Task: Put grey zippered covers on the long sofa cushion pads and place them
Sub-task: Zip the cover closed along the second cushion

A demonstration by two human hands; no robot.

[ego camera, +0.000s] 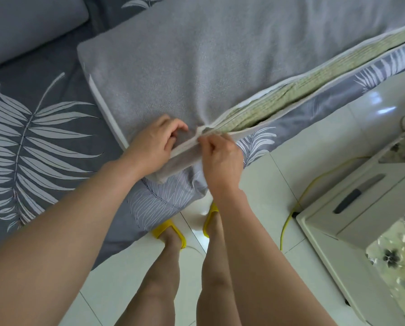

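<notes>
left hand [155, 143] gripping grey cover [185, 67], right hand [220, 158] pinching perhaps its zipper [201, 135]

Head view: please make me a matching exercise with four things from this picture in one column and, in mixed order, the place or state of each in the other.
1. grey cover
2. cushion pad
3. slippers
4. yellow cable

A. shows pale green in the open zipper gap
B. trails over the floor near the white cabinet
C. gripped at its zipper end by the left hand and right hand
D. worn on the person's feet

Pairs: 1-C, 2-A, 3-D, 4-B.
</notes>
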